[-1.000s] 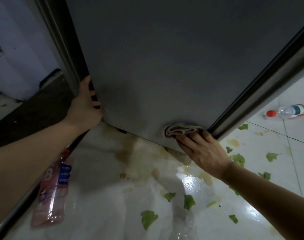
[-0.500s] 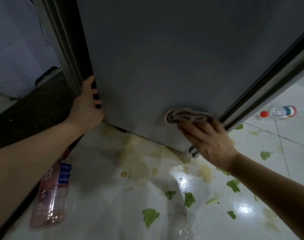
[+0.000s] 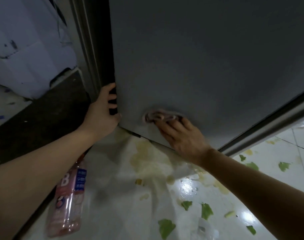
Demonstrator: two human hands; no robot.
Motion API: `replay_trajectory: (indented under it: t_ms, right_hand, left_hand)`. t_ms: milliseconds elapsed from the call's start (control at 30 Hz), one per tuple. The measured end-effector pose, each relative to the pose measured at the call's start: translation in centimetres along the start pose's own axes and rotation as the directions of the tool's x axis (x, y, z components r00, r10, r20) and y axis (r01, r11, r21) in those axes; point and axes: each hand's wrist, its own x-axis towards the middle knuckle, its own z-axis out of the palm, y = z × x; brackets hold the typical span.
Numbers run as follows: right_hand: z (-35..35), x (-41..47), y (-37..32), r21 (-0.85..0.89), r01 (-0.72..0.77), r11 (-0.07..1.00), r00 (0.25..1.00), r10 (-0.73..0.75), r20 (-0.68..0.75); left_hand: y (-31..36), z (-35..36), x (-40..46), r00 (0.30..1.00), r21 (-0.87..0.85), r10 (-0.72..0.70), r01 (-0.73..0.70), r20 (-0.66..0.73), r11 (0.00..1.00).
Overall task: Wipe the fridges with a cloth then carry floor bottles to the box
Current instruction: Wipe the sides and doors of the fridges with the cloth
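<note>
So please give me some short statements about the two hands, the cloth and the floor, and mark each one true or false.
1. The right hand presses the cloth against the grey fridge door. True.
2. The left hand holds the pink bottle. False: its fingers curl round the door's edge, and the bottle lies on the floor.
3. Green leaf scraps lie on the floor. True.
4. The cloth lies flat on the floor. False: it is bunched up against the door, near its lower edge.
5. The pink bottle stands upright. False: it lies on its side.
</note>
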Motion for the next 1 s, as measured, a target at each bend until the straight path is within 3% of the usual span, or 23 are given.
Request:
replay_trajectory:
  t_ms: [67,133,233,333,400,433,533,567,733,800,933,1000]
  right_hand:
    - [0.7,-1.3,-1.8,-0.016,0.187,0.982,0.943,-0.175,0.282]
    - [0.9,-1.2,-2.3,-0.002,0.228,0.974,0.897,-0.209,0.39]
    - [0.6,1.3,-0.7,-0.021,0.114,0.993,0.987,-0.111,0.121]
    - [0.2,4.6,1.0,0.007,-0.09,0.996,0.989,0.091,-0.117]
    - [0.4,5.2,0.2,0.017,-0.105,0.994,0.985,0.107,-0.137]
    - [0.7,4.9,-0.7,-0.013,-0.029,0.999,0.996,0.028,-0.088]
    - [1.1,3.9,-3.0,-0.014,0.209,0.978,0.951,-0.2,0.236]
    - [1.0,4.1,-3.0,-0.007,0.215,0.977,0.946,-0.206,0.25]
    - [-0.3,9.7,0.1,-0.033,-0.003,0.999,0.994,-0.001,-0.112]
    - [-0.4,11.6,0.2,-0.034,-0.058,0.998,0.986,0.052,-0.16]
    - [0.6,11.6,-2.8,-0.131,0.13,0.983,0.989,-0.119,0.083]
    - [1.5,11.0,-4.5,-0.075,0.314,0.947,0.894,-0.268,0.36]
  left_hand:
    - [-0.3,-0.2,0.0,1.0,0.006,0.006,-0.006,0.021,1.0]
    - [-0.6,-0.5,0.3,0.999,0.016,0.007,-0.007,0.031,1.0]
    - [-1.1,-0.9,0.5,0.999,0.032,-0.01,0.008,0.049,0.999]
    - [-1.9,-1.1,0.6,0.994,0.036,-0.032,0.028,0.102,0.999]
    - [-2.4,-1.2,0.6,0.989,0.017,-0.041,0.039,0.141,0.999]
    - [-2.5,-1.3,0.6,0.987,0.012,-0.041,0.039,0.155,0.999]
    - [-3.0,-1.8,0.7,0.982,0.041,-0.043,0.036,0.184,0.999]
    - [-3.2,-1.9,0.8,0.983,0.057,-0.047,0.038,0.175,0.998]
    - [-4.5,-2.7,0.9,0.992,0.094,-0.097,0.09,0.076,0.992]
    - [-5.1,-2.9,0.8,0.99,0.082,-0.134,0.13,0.047,0.988]
    - [-6.1,-3.1,0.3,0.99,0.081,-0.13,0.126,0.045,0.989]
    - [-6.7,-3.3,0.2,0.99,0.102,-0.134,0.129,0.044,0.986]
